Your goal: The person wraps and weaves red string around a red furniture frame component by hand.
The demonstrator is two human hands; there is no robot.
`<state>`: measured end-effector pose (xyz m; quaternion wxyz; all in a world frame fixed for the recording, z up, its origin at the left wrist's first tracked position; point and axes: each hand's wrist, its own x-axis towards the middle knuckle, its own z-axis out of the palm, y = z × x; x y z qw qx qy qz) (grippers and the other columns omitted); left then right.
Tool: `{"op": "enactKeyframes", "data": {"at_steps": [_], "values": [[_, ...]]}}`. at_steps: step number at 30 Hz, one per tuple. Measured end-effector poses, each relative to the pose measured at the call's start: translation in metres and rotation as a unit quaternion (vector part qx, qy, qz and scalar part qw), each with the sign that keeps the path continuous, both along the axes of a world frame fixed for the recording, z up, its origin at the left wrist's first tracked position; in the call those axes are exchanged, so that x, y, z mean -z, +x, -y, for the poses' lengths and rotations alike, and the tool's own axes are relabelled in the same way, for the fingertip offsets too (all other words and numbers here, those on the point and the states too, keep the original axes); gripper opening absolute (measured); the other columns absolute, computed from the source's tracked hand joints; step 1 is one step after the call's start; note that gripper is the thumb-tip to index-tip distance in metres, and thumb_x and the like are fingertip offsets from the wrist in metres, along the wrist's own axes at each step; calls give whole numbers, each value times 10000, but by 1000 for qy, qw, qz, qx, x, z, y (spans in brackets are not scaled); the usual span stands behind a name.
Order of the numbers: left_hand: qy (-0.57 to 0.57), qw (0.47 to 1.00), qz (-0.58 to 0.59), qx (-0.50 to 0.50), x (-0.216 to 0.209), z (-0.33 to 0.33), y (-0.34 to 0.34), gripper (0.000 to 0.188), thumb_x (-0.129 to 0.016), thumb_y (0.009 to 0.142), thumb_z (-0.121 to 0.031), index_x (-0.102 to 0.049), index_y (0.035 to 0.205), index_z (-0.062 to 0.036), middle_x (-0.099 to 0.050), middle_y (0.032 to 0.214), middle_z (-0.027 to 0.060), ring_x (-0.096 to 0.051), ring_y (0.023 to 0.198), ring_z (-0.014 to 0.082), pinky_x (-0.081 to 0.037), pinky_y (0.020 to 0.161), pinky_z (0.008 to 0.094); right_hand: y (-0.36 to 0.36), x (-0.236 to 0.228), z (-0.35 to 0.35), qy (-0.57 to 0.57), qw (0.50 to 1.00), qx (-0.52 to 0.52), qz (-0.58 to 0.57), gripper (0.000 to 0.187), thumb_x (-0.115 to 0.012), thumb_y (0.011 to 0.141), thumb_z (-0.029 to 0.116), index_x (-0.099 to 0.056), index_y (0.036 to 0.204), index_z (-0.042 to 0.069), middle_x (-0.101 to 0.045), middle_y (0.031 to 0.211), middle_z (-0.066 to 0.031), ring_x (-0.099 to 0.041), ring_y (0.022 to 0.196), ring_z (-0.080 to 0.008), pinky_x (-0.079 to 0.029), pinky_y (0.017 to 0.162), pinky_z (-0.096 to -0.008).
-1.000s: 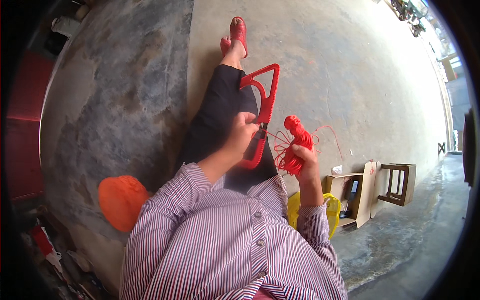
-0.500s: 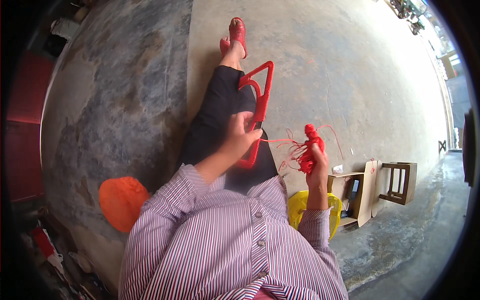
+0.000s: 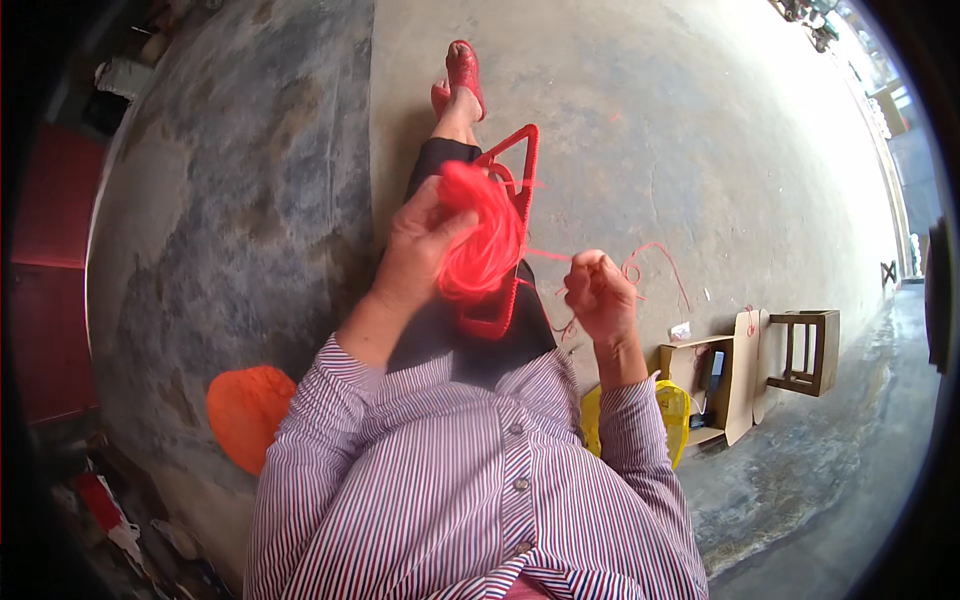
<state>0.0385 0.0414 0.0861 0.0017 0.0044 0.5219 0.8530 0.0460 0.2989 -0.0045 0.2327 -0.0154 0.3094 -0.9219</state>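
Observation:
My left hand (image 3: 422, 240) is closed on a loose bundle of red cord (image 3: 486, 240), which is smeared by motion and held up over my legs. Behind the bundle, a red cord-wrapped frame (image 3: 528, 165) with angular corners rests across my dark trousers; the bundle hides its middle. To the right, my right hand (image 3: 602, 297) is closed in a pinch on a strand of the same red cord (image 3: 545, 255), which runs tight between the two hands. Thin loose ends (image 3: 662, 262) curl out past my right hand.
An opened cardboard box (image 3: 697, 385) with dark items inside stands at the right, beside a small wooden stool (image 3: 803, 350). A yellow plastic bag or basket (image 3: 672, 420) is by my right forearm. Something round and orange (image 3: 248, 415) lies on the floor at left.
The red cord bundle has passed from my right hand to my left, which has let go of the frame. My right hand has moved slightly left and now pinches a strand.

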Motion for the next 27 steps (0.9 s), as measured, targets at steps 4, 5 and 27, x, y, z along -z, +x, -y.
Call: {"op": "enactKeyframes", "data": {"at_steps": [4, 5, 27], "values": [[-674, 698, -203, 128, 20, 22, 2, 296, -690, 730, -4, -682, 1019, -65, -614, 951, 84, -639, 897, 251, -522, 768, 335, -20, 12, 10, 310, 943, -80, -89, 331, -674, 855, 212, -632, 1101, -5, -566, 869, -21, -542, 702, -126, -450, 606, -252], [-685, 690, -186, 140, 30, 18, 9, 283, -702, 707, -21, -686, 986, -65, -611, 941, 92, -634, 879, 271, -518, 751, 348, -19, 10, 21, 411, 887, -108, -178, 351, -722, 820, 184, -639, 1103, -7, -588, 950, -46, -596, 789, -153, -495, 681, -268], [-68, 949, 266, 155, 94, -43, 12, 417, -452, 729, -82, -488, 1142, -32, -434, 809, -34, -361, 686, 65, -342, 686, 197, 43, -78, -139, -65, 946, 287, -135, 335, -520, 902, 207, -522, 1228, 133, -575, 1016, -154, -590, 954, -291, -509, 874, -509]]}}
